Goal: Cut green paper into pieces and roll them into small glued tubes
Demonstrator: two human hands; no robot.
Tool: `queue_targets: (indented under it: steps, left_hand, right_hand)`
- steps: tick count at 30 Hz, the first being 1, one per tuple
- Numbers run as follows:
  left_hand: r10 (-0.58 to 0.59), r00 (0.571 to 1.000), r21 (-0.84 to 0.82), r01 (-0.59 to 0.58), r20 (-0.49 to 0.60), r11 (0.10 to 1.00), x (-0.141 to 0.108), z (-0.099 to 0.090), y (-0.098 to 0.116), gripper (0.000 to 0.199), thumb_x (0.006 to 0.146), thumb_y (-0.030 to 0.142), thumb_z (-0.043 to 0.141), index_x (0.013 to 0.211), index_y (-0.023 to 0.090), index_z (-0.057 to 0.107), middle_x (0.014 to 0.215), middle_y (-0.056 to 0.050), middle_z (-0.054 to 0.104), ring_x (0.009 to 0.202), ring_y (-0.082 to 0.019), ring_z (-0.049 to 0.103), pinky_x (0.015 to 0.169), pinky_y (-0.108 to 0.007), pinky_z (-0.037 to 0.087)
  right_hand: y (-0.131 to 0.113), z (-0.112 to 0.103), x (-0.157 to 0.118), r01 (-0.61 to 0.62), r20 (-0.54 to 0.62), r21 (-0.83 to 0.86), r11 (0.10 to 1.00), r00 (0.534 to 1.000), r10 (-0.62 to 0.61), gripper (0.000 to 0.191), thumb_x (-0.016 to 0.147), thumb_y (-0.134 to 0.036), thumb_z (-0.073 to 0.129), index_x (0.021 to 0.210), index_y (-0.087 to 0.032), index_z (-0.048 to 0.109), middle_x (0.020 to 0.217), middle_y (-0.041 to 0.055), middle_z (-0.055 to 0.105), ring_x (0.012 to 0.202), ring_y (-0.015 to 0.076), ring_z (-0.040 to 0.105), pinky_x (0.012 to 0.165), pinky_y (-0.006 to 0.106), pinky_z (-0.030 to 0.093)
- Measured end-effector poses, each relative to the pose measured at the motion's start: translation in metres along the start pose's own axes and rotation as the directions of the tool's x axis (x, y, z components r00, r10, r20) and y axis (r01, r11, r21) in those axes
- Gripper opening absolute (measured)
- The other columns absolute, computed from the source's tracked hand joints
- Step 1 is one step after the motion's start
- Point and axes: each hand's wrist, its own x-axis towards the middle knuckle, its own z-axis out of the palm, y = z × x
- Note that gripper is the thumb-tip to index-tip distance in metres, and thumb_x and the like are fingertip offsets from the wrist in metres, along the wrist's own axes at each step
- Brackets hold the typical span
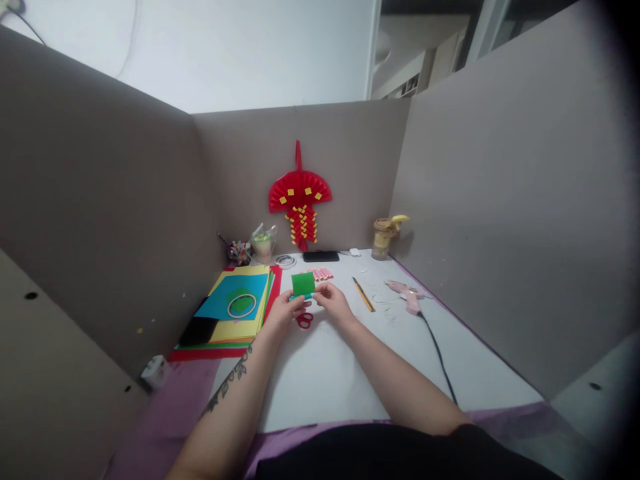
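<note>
A small green paper piece [303, 283] is held up over the white tabletop, with a blue strip or roll [306, 296] along its lower edge. My left hand [289, 308] pinches its lower left, and my right hand [331, 301] grips the right end of the blue edge. Both hands are closed, their fingertips partly hidden. Just below them lie scissors with red handles [305, 321], the blades out of sight. Behind the green paper sits a row of small pink rolls [323, 274].
Stacked coloured paper [235, 277] with a ring [242, 306] lies left. At right are a pencil [364, 295] and a corded pink glue gun [411, 297]. A phone [321, 257] and cups stand near the back panel, where a red paper ornament [300, 190] hangs. Grey panels enclose the table.
</note>
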Motion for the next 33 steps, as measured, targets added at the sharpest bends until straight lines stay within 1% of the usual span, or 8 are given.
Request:
queue_targets:
  steps: [4,10,15,19,22,25,30,33]
  left_hand:
    - [-0.017,1.000,0.010,0.017,0.026,1.000,0.000,-0.002,0.002,0.043,0.060,0.028,0.076,0.099,0.014,0.062,0.101,-0.012,0.066,0.084,-0.021,0.065,0.069,-0.027,0.048]
    - [0.117,0.989,0.245,-0.137,0.096,0.960,-0.001,-0.007,0.003,0.037,0.060,0.028,0.075,0.092,0.011,0.068,0.084,-0.008,0.068,0.072,-0.016,0.061,0.065,-0.025,0.046]
    - [0.041,0.999,0.195,-0.040,-0.001,0.980,0.002,-0.006,-0.001,0.032,0.059,0.033,0.075,0.079,0.010,0.066,0.069,-0.005,0.064,0.060,-0.012,0.058,0.060,-0.024,0.046]
    - [-0.028,0.999,0.073,0.031,-0.042,0.997,0.002,-0.006,0.002,0.029,0.057,0.032,0.077,0.067,0.011,0.060,0.059,-0.001,0.059,0.055,-0.010,0.055,0.056,-0.022,0.046]
    - [-0.077,0.997,0.017,0.077,-0.023,0.997,-0.001,-0.005,0.006,0.029,0.059,0.033,0.076,0.067,0.010,0.060,0.058,-0.003,0.059,0.053,-0.010,0.054,0.054,-0.022,0.045]
    - [-0.105,0.994,0.011,0.105,0.010,0.994,-0.004,-0.002,0.008,0.032,0.064,0.035,0.074,0.078,0.010,0.062,0.064,-0.006,0.062,0.056,-0.012,0.057,0.056,-0.024,0.047]
    - [0.087,0.996,0.134,-0.087,0.004,0.987,-0.006,0.001,0.008,0.061,0.069,0.036,0.069,0.123,0.020,0.047,0.084,-0.007,0.066,0.071,-0.016,0.063,0.066,-0.029,0.050]
    - [0.217,0.969,0.306,-0.242,0.116,0.921,-0.004,-0.001,0.006,0.053,0.064,0.028,0.073,0.114,0.018,0.058,0.095,-0.010,0.067,0.083,-0.020,0.063,0.074,-0.030,0.048]
  right_hand:
    - [0.002,0.000,0.001,-0.027,0.039,0.109,0.994,0.999,0.023,0.023,0.060,-0.028,0.069,0.073,-0.019,0.051,0.063,-0.0037,0.053,0.059,0.0116,0.048,0.059,0.025,0.038]
    - [0.006,0.000,0.002,-0.057,0.020,0.152,0.987,0.998,0.054,0.025,0.058,-0.024,0.070,0.072,-0.019,0.050,0.061,-0.0049,0.053,0.057,0.0106,0.048,0.057,0.024,0.037]
    - [0.001,-0.003,0.000,-0.035,0.108,0.082,0.996,0.994,0.027,0.011,0.068,-0.026,0.059,0.076,-0.018,0.055,0.062,-0.0039,0.053,0.057,0.0110,0.048,0.058,0.025,0.038]
    - [-0.004,-0.003,-0.004,0.055,0.220,-0.039,0.998,0.974,-0.045,0.020,0.068,-0.021,0.055,0.088,-0.019,0.060,0.082,0.0004,0.061,0.074,0.0143,0.055,0.068,0.027,0.042]
    - [-0.005,-0.003,-0.006,0.115,0.217,-0.129,0.985,0.972,-0.085,0.027,0.066,-0.017,0.056,0.093,-0.019,0.061,0.093,0.0026,0.063,0.083,0.0162,0.056,0.073,0.028,0.043]
    - [-0.003,-0.003,-0.005,0.109,0.185,-0.144,0.984,0.979,-0.081,0.021,0.069,-0.021,0.057,0.089,-0.018,0.062,0.086,0.0026,0.064,0.077,0.0162,0.056,0.072,0.029,0.043]
    - [0.003,-0.007,0.001,0.066,0.078,-0.048,0.997,0.995,-0.062,0.017,0.071,-0.030,0.059,0.084,-0.019,0.061,0.075,0.0007,0.062,0.069,0.0152,0.054,0.068,0.029,0.042]
    - [0.003,-0.007,0.003,0.008,0.059,0.039,0.999,0.998,-0.010,0.019,0.070,-0.034,0.061,0.081,-0.019,0.059,0.067,-0.0013,0.058,0.063,0.0138,0.051,0.063,0.027,0.041]
